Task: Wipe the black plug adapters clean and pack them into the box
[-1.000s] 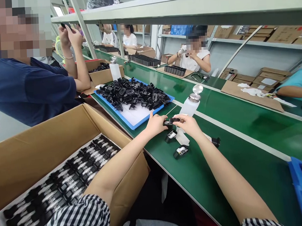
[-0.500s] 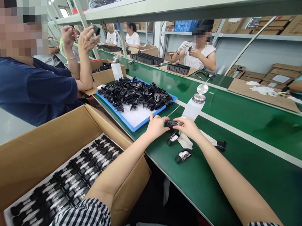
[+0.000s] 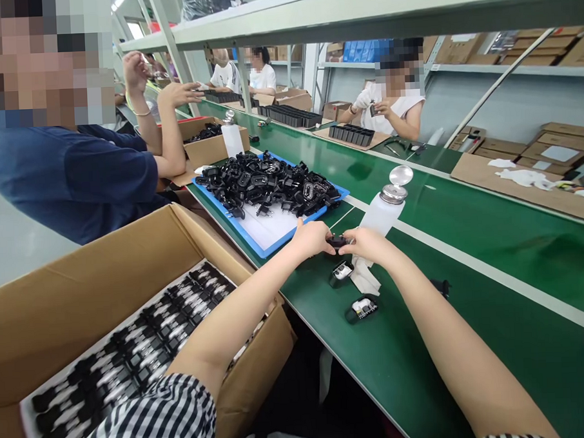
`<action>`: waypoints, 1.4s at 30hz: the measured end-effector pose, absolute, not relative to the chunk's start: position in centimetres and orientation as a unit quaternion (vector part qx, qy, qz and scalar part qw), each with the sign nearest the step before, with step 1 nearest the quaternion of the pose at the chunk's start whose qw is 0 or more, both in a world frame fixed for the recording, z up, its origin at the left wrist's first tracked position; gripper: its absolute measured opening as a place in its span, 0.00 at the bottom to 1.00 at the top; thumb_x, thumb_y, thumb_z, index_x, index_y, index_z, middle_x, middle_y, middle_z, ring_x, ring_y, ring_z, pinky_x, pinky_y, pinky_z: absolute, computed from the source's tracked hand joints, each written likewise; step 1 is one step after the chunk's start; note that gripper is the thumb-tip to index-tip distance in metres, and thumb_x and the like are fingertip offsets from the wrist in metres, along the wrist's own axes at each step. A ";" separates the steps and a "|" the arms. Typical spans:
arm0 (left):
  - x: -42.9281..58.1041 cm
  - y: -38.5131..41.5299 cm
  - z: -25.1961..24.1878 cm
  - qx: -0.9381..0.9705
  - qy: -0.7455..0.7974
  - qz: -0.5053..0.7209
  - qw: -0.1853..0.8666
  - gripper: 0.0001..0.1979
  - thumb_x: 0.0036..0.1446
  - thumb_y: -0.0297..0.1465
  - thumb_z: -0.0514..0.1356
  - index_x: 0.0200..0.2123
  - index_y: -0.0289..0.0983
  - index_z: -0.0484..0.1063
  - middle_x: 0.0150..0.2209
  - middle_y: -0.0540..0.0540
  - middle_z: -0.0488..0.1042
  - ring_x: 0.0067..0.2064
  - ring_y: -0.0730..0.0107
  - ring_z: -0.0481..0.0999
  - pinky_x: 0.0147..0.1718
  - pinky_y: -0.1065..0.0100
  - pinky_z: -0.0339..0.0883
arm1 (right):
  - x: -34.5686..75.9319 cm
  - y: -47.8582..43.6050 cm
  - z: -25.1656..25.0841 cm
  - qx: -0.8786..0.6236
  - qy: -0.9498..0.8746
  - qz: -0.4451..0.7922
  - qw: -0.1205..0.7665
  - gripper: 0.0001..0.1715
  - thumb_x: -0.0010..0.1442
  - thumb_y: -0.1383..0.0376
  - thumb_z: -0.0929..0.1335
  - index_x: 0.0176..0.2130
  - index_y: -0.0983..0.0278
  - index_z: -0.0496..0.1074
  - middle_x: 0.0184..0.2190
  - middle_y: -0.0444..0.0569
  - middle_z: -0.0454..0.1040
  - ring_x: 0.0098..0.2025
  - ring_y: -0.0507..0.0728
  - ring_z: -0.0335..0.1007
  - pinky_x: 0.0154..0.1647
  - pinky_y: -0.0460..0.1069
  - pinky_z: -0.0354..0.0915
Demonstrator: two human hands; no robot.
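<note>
A small black adapter housing [image 3: 337,241] is gripped at its two ends above the green table. My left hand [image 3: 315,237] pinches its left end, and my right hand [image 3: 369,244] holds the right end with closed fingers. Just below lie two open black adapter housings, the nearer housing [image 3: 362,308] and the farther housing [image 3: 341,272], showing white parts and small components inside. A pale cloth [image 3: 367,278] lies crumpled under my right hand. Behind that hand stands a white pump bottle [image 3: 381,214] with its metal lid raised. My right forearm partly covers another black piece [image 3: 443,288].
Black plug parts heap in a blue-rimmed tray [image 3: 268,231] beyond my left hand. An open carton [image 3: 95,273] left of the table holds rows of black-and-white pieces. A metal shelf beam [image 3: 360,12] spans overhead. A co-worker in a blue sleeve [image 3: 111,182] sits at left; others work across the table.
The view has shifted slightly. Both my hands stay on the housing, which is turned and more covered by my fingers. My right forearm now hides more of the black piece.
</note>
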State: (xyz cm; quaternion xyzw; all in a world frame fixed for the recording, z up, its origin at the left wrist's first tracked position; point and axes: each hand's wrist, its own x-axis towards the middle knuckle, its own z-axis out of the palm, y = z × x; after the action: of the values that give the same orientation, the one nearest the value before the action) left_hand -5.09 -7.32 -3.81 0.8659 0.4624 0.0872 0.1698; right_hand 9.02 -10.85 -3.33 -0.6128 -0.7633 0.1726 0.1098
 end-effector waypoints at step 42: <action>-5.7 -8.7 -1.8 0.879 0.460 -0.023 0.123 0.25 0.37 0.41 0.57 0.40 0.37 0.63 0.41 0.42 0.67 0.44 0.55 0.63 0.44 0.51 0.48 | 12.7 -16.2 3.1 -0.741 -0.641 0.169 0.110 0.22 0.48 0.64 0.64 0.45 0.62 0.61 0.22 0.43 0.68 0.20 0.50 0.63 0.21 0.43 0.57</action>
State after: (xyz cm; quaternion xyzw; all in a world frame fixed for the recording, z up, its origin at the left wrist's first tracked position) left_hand -5.68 -8.71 -1.78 0.8793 0.4596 -0.0226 0.1230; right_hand 12.73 -16.23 3.14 -0.7407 -0.6408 0.1692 0.1102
